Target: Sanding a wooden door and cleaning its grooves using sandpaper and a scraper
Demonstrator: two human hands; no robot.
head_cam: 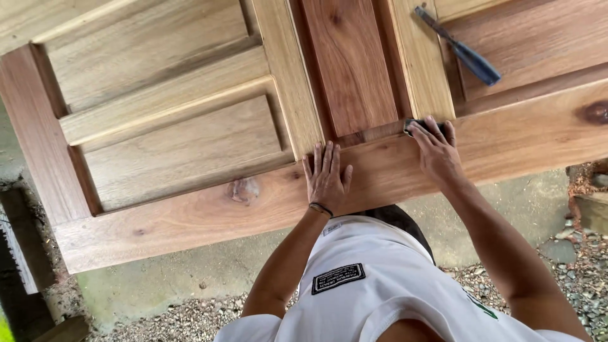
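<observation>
In the head view, a panelled wooden door (190, 145) lay flat across the upper and middle frame. The left hand (326, 177) rested palm-down at centre on its lower rail, fingers spread and flat, gripping nothing. The right hand (437, 152), right of centre, pressed a small dark sanding block (415, 125) under closed fingers against the panel edge. The door looked heavy, stiff and hard, its bare grain not slippery; the outer rails and stiles seemed the soundest places to take hold. A blue-handled chisel (465, 54) lay at upper right. A black rectangular patch (337, 278) with a pale border sat on the white shirt (380, 278) at bottom centre.
</observation>
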